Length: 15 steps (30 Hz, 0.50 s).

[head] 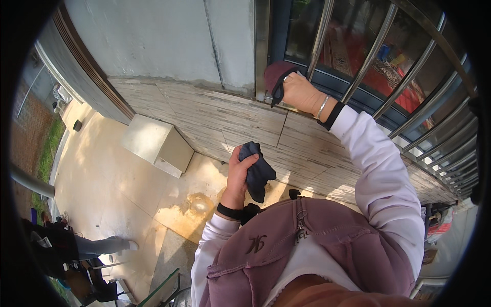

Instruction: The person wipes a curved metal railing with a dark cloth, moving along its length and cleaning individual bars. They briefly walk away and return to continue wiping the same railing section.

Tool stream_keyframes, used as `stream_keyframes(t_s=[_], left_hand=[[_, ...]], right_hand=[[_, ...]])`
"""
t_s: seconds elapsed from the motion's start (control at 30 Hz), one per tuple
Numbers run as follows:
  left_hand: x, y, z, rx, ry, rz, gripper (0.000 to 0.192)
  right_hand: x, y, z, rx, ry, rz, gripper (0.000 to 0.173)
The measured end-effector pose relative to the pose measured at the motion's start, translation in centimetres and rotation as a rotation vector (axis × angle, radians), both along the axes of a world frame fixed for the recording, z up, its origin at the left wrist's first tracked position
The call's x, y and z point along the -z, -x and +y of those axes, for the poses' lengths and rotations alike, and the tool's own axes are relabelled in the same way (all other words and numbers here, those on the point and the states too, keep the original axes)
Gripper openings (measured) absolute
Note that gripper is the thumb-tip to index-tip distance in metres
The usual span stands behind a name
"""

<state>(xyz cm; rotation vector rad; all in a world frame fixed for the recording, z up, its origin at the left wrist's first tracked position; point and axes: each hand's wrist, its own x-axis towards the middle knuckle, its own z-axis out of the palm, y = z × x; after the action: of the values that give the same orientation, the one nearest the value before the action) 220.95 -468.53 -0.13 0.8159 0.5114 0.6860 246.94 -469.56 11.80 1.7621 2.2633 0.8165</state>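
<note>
My left hand (238, 174) grips a bunched dark blue cloth (257, 172) in front of my body, its loose end hanging down. My right hand (301, 92) reaches up to the lower corner of a barred window. A maroon cloth with black edging (274, 78) is in its grasp, pressed near the window's metal frame (262, 46) where it meets the tiled wall. The fingertips are hidden behind the cloth. Beside that hand rises a shiny metal bar (321, 34) of the window grille.
Below the window runs wood-patterned wall tile (245, 119). A cream box-like block (153, 142) stands on the floor against the wall. At lower left a person's leg (101, 245) shows beside a dark chair (101, 288). A green-edged glass tabletop (159, 289) is near my left side.
</note>
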Motion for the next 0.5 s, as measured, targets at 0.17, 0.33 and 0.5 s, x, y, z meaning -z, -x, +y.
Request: stream_keyframes(t_s=[0.17, 0.33, 0.5], left_hand=[[-0.7, -1.5, 0.1, 0.072, -0.017, -0.032, 0.031], [0.0, -3.2, -0.7, 0.148, -0.041, -0.023, 0.031], [0.6, -3.5, -1.5, 0.147, -0.009, -0.028, 0.031]], right_hand=[[-16.8, 2.3, -6.0, 0.108, -0.751, -0.377, 0.04], [-23.6, 2.4, -8.0, -0.005, -0.602, -0.673, 0.018], [-11.8, -2.0, -3.5, -0.07, -0.361, -0.575, 0.018]])
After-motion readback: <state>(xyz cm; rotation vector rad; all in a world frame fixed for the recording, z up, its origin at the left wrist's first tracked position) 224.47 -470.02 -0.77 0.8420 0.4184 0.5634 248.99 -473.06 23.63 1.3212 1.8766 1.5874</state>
